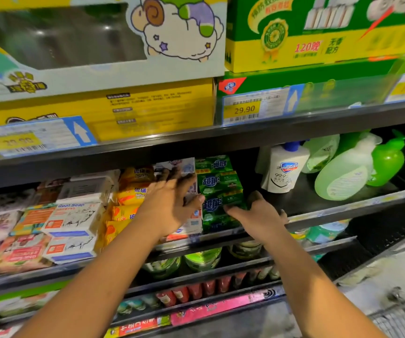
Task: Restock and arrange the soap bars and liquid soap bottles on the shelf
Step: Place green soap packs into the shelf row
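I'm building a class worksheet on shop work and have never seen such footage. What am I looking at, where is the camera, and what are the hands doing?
No machine here: a person wears a camera on the head, so the single picture looks along their own arms at a shop shelf. It holds Goat Soap boxes, yellow soap bars, white soap boxes and green soap packs, with a white bottle and green bottles further right. The left hand rests flat against the white soap boxes; the right hand grips the green soap packs.
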Available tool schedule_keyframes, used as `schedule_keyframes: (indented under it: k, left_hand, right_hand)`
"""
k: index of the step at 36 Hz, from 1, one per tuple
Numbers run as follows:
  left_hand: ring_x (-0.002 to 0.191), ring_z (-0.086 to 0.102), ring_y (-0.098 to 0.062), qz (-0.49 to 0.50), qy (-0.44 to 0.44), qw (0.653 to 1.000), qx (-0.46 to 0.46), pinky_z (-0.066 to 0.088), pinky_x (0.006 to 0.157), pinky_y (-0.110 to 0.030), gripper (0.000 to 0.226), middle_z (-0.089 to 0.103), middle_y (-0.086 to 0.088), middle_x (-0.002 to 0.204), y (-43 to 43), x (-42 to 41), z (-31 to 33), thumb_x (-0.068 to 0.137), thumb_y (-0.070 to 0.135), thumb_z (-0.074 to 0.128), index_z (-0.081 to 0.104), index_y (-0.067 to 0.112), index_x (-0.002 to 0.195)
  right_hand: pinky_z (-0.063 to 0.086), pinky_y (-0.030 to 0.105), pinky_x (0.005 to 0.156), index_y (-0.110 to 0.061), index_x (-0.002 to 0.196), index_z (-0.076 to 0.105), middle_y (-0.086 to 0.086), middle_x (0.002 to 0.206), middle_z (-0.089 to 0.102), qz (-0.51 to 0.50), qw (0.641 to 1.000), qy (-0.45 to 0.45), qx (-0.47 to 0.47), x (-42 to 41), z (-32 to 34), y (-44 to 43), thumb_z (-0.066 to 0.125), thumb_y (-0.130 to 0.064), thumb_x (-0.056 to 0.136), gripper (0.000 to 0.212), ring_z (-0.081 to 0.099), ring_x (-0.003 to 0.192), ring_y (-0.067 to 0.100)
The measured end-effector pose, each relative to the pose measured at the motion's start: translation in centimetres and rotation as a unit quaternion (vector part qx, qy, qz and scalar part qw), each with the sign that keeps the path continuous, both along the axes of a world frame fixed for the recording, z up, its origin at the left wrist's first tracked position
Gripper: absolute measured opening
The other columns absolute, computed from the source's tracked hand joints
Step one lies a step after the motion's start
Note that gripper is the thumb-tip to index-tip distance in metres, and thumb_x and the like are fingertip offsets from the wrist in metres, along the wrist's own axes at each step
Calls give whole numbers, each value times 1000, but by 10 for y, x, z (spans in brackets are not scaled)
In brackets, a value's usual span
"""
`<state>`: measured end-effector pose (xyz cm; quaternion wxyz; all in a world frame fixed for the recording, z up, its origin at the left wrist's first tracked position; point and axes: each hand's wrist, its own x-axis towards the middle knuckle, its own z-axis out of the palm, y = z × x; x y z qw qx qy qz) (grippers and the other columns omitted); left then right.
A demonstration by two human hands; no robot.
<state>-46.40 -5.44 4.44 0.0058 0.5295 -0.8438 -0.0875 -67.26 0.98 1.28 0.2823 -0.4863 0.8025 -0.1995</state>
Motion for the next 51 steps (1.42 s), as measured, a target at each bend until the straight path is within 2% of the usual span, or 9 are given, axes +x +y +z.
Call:
schedule_keyframes:
  k: [5, 13, 19, 26, 30, 38, 43, 47, 51]
  left_hand:
    - [153, 5, -28, -10, 2, 1000, -9, 22, 114, -40, 83, 0, 3, 168, 0, 4, -3, 84, 82, 10, 20, 41, 156]
    - [143, 33, -27, -25, 85, 996, 20, 31, 110, -36, 73, 26, -4, 162, -2, 9, 11, 91, 70, 45, 28, 37, 154]
    - [151, 13, -16, -224, 218, 949, -40, 25, 120, -40, 103, -8, 25, 163, 37, -4, 10, 68, 60, 81, 13, 67, 145]
    - [127, 48, -17, -321, 342, 869, -157, 30, 110, -19, 57, 45, 12, 146, 68, -36, -2, 81, 44, 73, 49, 32, 131]
    - [112, 63, -4, -168, 502, 839, 125, 56, 89, -26, 69, 59, 25, 124, 88, -29, 9, 61, 41, 90, 55, 45, 120]
    - [100, 72, -25, 28, 601, 714, 357, 60, 80, -39, 57, 72, -4, 115, 111, -48, 10, 73, 31, 80, 54, 29, 124]
    - [126, 57, -11, -46, 497, 805, 322, 50, 104, -40, 102, 49, 20, 141, 107, -31, -2, 58, 52, 89, 29, 63, 139]
    - [148, 9, 5, -133, 370, 907, 149, 29, 119, -30, 114, 4, 28, 158, 103, -19, -10, 57, 66, 83, 13, 56, 147]
    - [119, 57, 0, -90, 467, 856, 203, 53, 89, -19, 75, 52, 24, 134, 108, -11, 0, 64, 47, 84, 48, 52, 130]
  right_hand:
    - [47, 26, 70, -24, 108, 47, 2, 104, 63, -46, 963, -203, -172, 5, 2, 5, 86, -32, 72, 54, 63, 93, 17]
    - [49, 11, 75, -34, 113, 56, -7, 107, 68, -73, 900, -338, -266, -7, 11, 32, 78, -17, 85, 40, 65, 99, 4]
    - [51, 56, 98, -19, 130, 60, 14, 120, 70, -143, 757, -598, -220, -20, 24, 65, 60, -16, 93, 37, 67, 111, 32]
    - [56, 47, 89, -12, 134, 52, 16, 126, 67, -41, 789, -599, -132, -18, 33, 105, 56, -43, 94, 50, 65, 115, 35]
    - [41, 43, 107, -38, 129, 59, -6, 132, 65, 33, 871, -461, -165, -35, 23, 121, 75, -76, 62, 79, 57, 128, 16]
    - [52, 49, 99, -40, 131, 58, -2, 131, 64, 55, 874, -418, -241, -18, 22, 122, 83, -33, 77, 60, 61, 122, 24]
    - [57, 41, 65, -37, 112, 67, 4, 111, 71, -70, 850, -463, -240, -4, 26, 117, 66, -33, 90, 23, 70, 90, 29]
    - [26, 24, 40, -32, 105, 71, -2, 84, 72, -62, 843, -515, -145, -5, 31, 118, 55, -39, 98, 19, 55, 53, 11]
    - [35, 22, 40, -22, 132, 59, 4, 87, 71, 43, 820, -560, -110, -11, 32, 119, 74, -55, 78, 66, 57, 58, 15]
